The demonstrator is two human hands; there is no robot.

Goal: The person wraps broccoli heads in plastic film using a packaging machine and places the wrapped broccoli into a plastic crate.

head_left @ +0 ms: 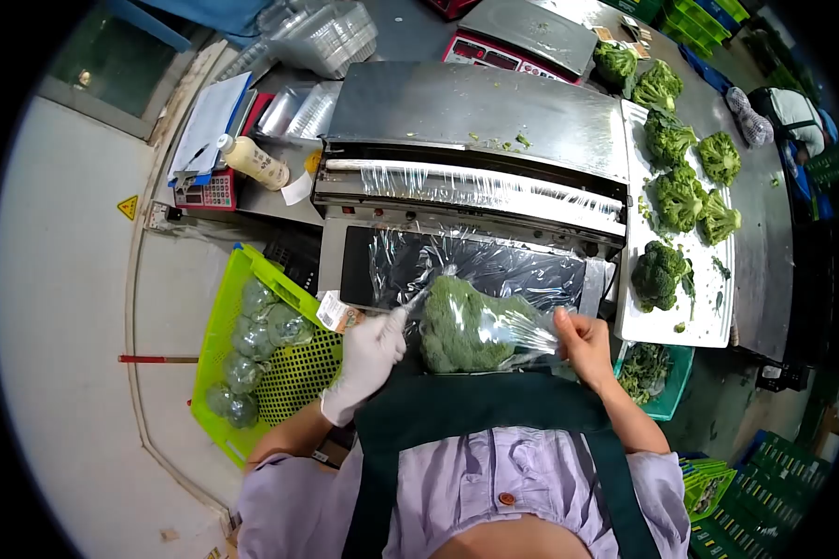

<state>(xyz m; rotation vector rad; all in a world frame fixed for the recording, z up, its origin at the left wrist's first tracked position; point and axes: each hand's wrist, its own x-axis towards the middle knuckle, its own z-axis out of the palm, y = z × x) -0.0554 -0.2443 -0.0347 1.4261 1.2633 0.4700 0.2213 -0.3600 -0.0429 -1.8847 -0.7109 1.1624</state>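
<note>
A head of broccoli (461, 328) lies under clear film in front of me, at the near edge of the wrapping machine's dark plate (359, 265). My left hand (368, 361), in a white glove, is closed on the cling film (418, 296) left of the broccoli. On the other side my bare right hand (584, 347) pinches the film, which is drawn into tight folds towards it. From the broccoli the film stretches back over the plate. A film roll (494, 191) sits in the machine (475, 107) behind.
Wrapped broccoli heads (244, 370) lie in a green crate (216, 321) at left. Unwrapped broccoli (678, 197) rests on a white board (636, 317) at right, above a teal bin (679, 387). A bottle (252, 162) and scales (527, 42) stand behind. Another person (792, 121) is at far right.
</note>
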